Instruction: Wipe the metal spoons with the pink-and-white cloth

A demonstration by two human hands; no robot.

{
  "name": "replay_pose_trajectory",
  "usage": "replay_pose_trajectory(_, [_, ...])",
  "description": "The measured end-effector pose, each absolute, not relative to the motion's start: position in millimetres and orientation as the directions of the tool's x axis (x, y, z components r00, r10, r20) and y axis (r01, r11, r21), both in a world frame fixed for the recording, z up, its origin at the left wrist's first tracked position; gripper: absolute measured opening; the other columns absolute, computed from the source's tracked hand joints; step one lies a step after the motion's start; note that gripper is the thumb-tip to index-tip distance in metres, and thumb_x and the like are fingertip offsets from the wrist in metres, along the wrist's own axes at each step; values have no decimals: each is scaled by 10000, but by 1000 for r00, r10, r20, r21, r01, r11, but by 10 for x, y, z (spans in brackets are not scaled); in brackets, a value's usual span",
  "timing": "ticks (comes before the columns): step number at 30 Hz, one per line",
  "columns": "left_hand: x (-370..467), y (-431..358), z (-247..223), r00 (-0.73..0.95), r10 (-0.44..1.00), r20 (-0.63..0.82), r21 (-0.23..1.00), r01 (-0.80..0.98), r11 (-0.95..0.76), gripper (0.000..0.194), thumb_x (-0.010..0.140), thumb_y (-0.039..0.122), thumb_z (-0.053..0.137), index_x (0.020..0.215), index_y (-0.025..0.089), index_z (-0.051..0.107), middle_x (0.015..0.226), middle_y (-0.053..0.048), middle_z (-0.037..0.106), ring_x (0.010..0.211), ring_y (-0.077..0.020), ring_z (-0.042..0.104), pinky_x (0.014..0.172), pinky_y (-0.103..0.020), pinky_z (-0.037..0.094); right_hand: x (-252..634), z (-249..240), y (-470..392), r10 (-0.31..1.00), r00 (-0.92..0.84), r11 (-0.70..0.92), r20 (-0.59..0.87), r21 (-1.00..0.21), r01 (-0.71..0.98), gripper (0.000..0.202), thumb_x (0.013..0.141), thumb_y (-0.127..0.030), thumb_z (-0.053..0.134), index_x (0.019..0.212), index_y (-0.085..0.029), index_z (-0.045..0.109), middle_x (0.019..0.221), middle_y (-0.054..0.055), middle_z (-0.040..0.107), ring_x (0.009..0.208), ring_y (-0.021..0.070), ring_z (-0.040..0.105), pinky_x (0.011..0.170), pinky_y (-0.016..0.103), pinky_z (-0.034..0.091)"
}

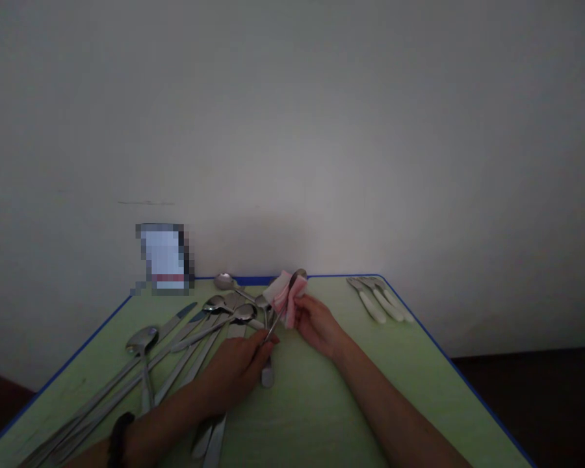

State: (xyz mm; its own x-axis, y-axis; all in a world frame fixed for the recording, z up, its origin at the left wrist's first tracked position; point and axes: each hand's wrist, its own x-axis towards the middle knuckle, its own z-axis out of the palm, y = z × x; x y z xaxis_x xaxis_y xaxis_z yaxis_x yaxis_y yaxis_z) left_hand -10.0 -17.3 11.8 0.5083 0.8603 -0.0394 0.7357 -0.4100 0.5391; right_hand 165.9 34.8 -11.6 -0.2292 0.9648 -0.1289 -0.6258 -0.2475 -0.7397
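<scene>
My left hand (241, 364) is closed round the handle of a metal spoon (275, 323), which points up and away to the right. In my right hand (318, 325) a pink and white cloth (286, 296) is pinched and folded about the spoon near its bowl. The bowl's tip shows above the cloth. Under and beside my left hand lies a loose heap of spoons (216, 304) and table knives (178, 318), partly hidden by my forearm. Another spoon (267, 376) lies flat just beneath the held one.
Three forks with white handles (381, 300) lie side by side at the far right of the green table (331, 409). A blurred upright device with a lit screen (164, 257) leans at the back left. Behind the table's blue edge rises a pale wall (322, 130).
</scene>
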Motion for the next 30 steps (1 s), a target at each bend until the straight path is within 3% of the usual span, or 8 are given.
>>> replay_pose_trajectory(19, [-100, -150, 100, 514, 858, -25, 560, 718, -414, 369, 936, 354, 257, 1067, 199, 565, 764, -40, 683, 708, -195, 635, 632, -268, 386, 1653, -122, 357, 967, -218, -243, -131, -731, -638, 115, 671, -135, 608, 784, -133, 625, 680, 21, 683, 600, 118, 603, 594, 228, 444])
replay_pose_trajectory(23, [-109, -154, 82, 519, 854, -28, 543, 725, -423, 378, 936, 369, 252, 1078, 208, 563, 799, -40, 691, 743, -201, 640, 657, -272, 389, 1673, -122, 388, 976, -107, -207, -191, -648, -733, 50, 709, -146, 606, 756, -159, 618, 660, 4, 679, 589, 108, 605, 565, 215, 464])
replay_pose_trajectory(26, [-110, -169, 81, 495, 868, -38, 564, 728, -391, 387, 932, 385, 257, 1153, 198, 514, 743, -30, 681, 705, -193, 634, 631, -262, 383, 1693, -103, 398, 976, -35, -155, -213, -577, -802, 32, 746, -169, 605, 760, -197, 607, 643, -26, 670, 583, 101, 606, 545, 207, 479])
replay_pose_trajectory(30, [-102, -185, 107, 466, 883, -54, 646, 691, -325, 407, 931, 361, 248, 1259, 168, 393, 622, 9, 640, 595, -173, 597, 569, -245, 360, 1701, -97, 393, 986, -30, -122, -166, -579, -806, 106, 739, -194, 637, 835, -223, 603, 712, -32, 690, 658, 107, 642, 594, 220, 515])
